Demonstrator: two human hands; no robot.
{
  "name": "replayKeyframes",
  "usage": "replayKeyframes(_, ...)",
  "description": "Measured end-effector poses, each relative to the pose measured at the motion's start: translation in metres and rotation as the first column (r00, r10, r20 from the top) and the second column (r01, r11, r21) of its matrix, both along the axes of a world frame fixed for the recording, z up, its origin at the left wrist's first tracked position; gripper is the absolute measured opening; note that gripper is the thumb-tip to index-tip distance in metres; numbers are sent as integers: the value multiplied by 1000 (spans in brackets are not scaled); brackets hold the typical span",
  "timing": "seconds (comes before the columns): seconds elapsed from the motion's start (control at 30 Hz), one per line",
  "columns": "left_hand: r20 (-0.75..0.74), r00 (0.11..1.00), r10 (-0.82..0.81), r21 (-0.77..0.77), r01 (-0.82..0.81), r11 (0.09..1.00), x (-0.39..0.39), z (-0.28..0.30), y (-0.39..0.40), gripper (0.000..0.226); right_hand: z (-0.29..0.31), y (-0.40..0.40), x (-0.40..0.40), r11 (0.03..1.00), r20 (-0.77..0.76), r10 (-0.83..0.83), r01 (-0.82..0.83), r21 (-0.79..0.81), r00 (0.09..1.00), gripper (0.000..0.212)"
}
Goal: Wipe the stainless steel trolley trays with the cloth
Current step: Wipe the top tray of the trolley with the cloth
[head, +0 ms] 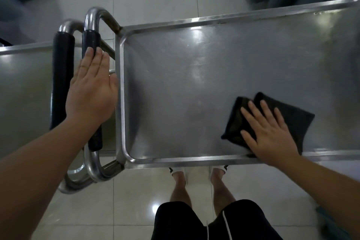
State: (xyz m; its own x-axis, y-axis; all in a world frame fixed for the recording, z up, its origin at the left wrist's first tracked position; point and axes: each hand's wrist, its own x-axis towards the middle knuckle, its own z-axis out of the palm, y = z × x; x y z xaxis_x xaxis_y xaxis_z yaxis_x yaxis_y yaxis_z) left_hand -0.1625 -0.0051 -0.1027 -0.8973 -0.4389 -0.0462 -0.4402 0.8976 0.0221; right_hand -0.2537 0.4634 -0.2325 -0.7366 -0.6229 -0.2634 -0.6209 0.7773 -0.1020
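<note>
Two steel trolleys in view, parked end to end: the main tray (194, 87) fills the centre and right, and a second tray (25, 87) shows at the left edge. Two handles stand between them, each a bent steel tube with a black padded sleeve: the near handle (91, 43) belongs to the main tray, the far handle (63, 76) to the second. One cloth (290, 117), two hands. Main tray is a shallow rectangular pan of brushed, dull-grey metal with rounded corners and a raised, polished rim; ceiling light glares off it in soft patches. Cloth is black, soft and thick, folded into a rough square with one corner split into two flaps. It lies flat inside the main tray, near the front rim on the right-hand side. Right hand (269, 134) presses down on the cloth's left part, palm flat, fingers straight and spread, nothing curled round it; the heel of the hand overlaps the front rim. Left hand (91, 89) is flat with fingers together, over the near handle, fingertips at its black sleeve; contact cannot be confirmed. Floor (136, 200) is pale glossy tile.
</note>
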Motion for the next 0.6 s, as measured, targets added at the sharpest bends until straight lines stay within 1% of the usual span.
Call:
replayKeyframes(0.03,-4,1000,-2,7,2,1000,0,0,0,63,-2,3,17,1000,-3,3,-3,16,1000,68)
replayKeyframes(0.1,-13,1000,-13,19,14,1000,0,0,-1,63,-4,-6,41,998,-5,-66,66,20,998,69)
replayKeyframes(0.17,-21,999,-26,32,27,999,0,0,-2,62,-6,-33,62,990,-10,-140,140,1,990,70)
replayKeyframes(0.2,-24,999,-27,41,28,999,-1,0,-2,61,-7,-52,73,990,-11,-142,142,-18,990,70)
replayKeyframes(0.37,-44,999,-30,57,33,998,0,0,-1,59,-10,-179,135,985,39,-31,37,-168,999,70)
replayKeyframes(0.47,-41,999,-34,64,36,997,-1,1,0,60,-6,-258,170,972,102,88,-62,-228,991,69)
replayKeyframes(0.5,-40,999,-34,65,36,997,0,1,0,60,-5,-279,180,967,119,106,-74,-245,987,67)
replayKeyframes(0.6,-54,998,-33,74,37,997,0,0,-1,60,-1,-320,197,953,158,88,-37,-300,984,65)
